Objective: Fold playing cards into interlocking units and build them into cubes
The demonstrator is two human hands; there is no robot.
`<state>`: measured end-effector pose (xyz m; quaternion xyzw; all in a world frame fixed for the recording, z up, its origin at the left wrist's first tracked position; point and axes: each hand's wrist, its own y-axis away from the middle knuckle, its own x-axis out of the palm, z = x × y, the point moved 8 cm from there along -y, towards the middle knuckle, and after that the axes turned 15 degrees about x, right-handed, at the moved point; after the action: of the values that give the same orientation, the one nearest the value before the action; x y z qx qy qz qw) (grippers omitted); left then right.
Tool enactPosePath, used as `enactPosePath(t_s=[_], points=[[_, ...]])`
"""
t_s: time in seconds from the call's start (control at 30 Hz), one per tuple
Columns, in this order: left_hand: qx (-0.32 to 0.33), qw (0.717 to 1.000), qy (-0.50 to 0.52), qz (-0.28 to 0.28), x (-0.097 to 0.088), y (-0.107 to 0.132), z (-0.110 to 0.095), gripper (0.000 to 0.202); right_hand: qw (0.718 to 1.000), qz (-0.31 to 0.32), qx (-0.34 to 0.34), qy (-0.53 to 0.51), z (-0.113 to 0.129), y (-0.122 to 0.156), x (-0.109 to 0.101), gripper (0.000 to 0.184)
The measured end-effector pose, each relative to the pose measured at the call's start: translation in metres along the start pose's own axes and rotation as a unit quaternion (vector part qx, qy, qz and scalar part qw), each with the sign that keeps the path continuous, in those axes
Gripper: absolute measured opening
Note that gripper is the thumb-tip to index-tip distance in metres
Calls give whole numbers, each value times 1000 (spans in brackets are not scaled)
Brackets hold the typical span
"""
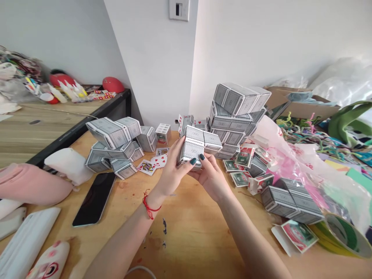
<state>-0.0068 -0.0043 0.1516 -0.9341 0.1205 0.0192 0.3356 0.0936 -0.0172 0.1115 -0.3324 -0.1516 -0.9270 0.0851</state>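
Both of my hands hold one block of folded playing-card cubes [195,146] just above the wooden table [186,232]. My left hand [172,170], with a red string at the wrist, grips the block's left side, thumb on its front face. My right hand [209,175] cups it from below and from the right, thumb also on the front. Loose playing cards [152,163] lie face up on the table just left of my hands. Behind the block rises a tall stack of card cubes [236,116]. A lower pile of card cubes [116,145] lies to the left.
A black phone [94,198] lies face up at the left. Card boxes [243,167] and more card cubes [290,199] lie to the right, beside pink plastic wrap [279,155] and a tape roll [345,234]. A white remote [27,242] and pink fabric [31,186] sit far left.
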Motion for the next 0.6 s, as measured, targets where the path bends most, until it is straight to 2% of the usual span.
enactPosePath(t_s=[0.17, 0.33, 0.6], points=[[3, 998, -61, -16, 2, 3, 0, 53, 1000, 5, -1, -11, 1, 1, 2, 24], [37, 988, -151, -11, 5, 6, -9, 52, 1000, -10, 8, 2, -4, 0, 2, 22], [64, 962, -257, 70, 6, 1, -13, 39, 1000, -11, 24, -11, -7, -2, -2, 26]])
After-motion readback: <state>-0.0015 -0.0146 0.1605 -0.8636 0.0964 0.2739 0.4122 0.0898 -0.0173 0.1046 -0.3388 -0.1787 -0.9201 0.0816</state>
